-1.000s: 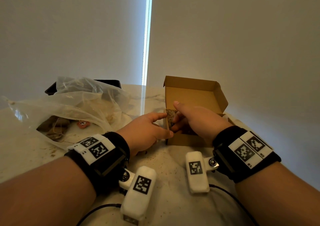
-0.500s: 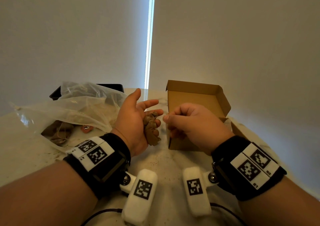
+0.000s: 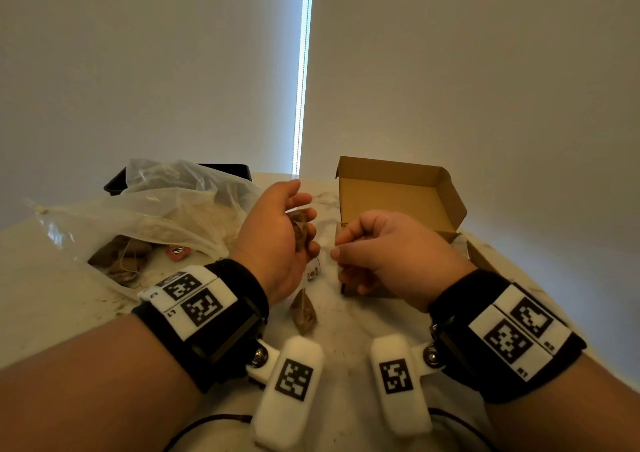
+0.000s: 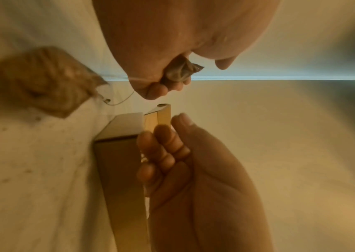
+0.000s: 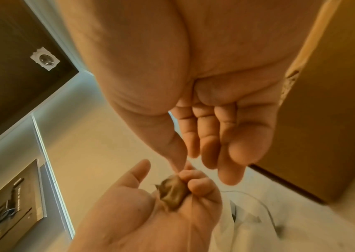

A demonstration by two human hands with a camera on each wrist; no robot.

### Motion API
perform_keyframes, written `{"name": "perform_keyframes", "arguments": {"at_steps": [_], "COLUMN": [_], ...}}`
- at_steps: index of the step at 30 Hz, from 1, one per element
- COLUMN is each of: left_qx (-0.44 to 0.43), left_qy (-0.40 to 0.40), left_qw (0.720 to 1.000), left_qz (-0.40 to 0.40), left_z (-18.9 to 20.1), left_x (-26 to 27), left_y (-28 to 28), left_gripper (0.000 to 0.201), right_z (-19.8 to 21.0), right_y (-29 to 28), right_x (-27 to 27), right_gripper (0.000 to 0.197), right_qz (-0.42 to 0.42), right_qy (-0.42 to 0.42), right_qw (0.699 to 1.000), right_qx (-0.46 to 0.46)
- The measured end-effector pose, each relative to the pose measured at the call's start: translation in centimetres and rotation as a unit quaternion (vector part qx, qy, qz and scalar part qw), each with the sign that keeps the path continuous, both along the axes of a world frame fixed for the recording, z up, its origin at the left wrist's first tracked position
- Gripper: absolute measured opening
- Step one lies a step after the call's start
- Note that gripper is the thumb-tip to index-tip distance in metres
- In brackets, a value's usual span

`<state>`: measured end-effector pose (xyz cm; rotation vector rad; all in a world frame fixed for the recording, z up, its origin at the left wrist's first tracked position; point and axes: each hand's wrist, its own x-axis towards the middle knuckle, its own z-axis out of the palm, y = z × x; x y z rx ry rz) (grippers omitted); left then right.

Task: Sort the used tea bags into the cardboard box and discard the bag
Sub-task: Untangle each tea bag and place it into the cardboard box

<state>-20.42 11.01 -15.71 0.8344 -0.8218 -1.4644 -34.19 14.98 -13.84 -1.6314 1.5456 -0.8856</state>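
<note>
The pale, crumb-speckled counter [image 3: 346, 344] carries an open cardboard box [image 3: 398, 192] at right, a crumpled clear plastic bag [image 3: 173, 206] at left — brown tea bags [image 3: 121, 261] inside — and a black tray [image 3: 114, 183] behind it.

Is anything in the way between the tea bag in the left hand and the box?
Only the right hand. It hangs in front of the cardboard box, right beside the left hand holding the tea bag. The box is open on top.
</note>
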Motion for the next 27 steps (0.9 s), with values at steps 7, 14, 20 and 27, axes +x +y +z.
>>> {"name": "perform_keyframes", "arguments": {"at_steps": [7,14,20,27], "left_qx": [-0.042,-0.051,-0.031,0.015], "left_qy": [0.052,0.065,0.025,-0.087], "left_qw": [0.997,0.996,0.999,0.996], "left_qz": [-0.024,-0.016,0.019,0.0], "left_z": [1.1,0.9,0.4,-1.2], "left_x": [0.3,0.4,0.8,1.5], "left_y": [-0.2,-0.1,-0.9,-1.8], "left_gripper": [0.038,0.032,0.025,0.008], "right_z": [-0.2,-1.2,-0.8,-0.1], "right_y": [0.4,0.5,0.2,-1.1], "right_x": [0.4,1.1,0.1,-2.2], "right_gripper": [0.027,0.032,0.014,0.025], "right_qz": [0.11,0.238,0.205,0.112], "right_qy": [0.137,0.186,0.152,-0.234], "right_qw": [0.983,0.95,0.966,0.965], "right_qx": [0.056,0.081,0.029,0.038]}}
